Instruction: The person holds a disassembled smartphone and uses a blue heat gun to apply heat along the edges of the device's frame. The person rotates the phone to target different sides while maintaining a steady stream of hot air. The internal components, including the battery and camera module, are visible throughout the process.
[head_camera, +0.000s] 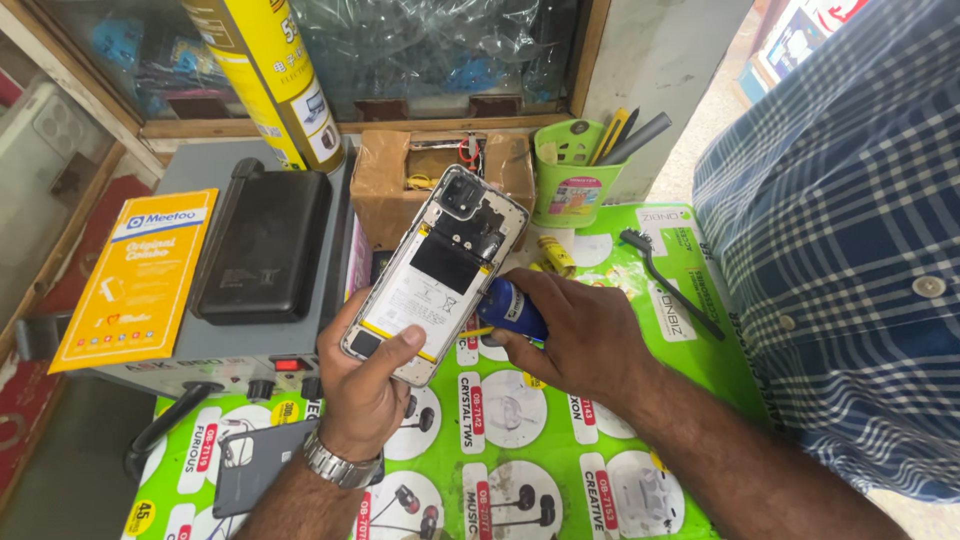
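— Green printed mat (600, 500), repair bench: where's the opened phone (435, 275)?
— Gripped in the left hand (365, 385), long axis tilted up-right; right hand (585, 335) clasps a blue-handled tool (512, 307) beside its right edge

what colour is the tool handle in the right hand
Blue, on the tool gripped by the right hand; head view.

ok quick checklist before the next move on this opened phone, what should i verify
1. Left hand has a firm grip on the opened phone: ok, thumb over the lower edge.
2. Phone's open back faces up: ok, battery exposed.
3. Right hand holds the blue-handled tool: ok.
4. Tool tip placed correctly: cannot tell, hidden behind the phone.
5. Removed grey back cover out of the way: ok, on the green mat.
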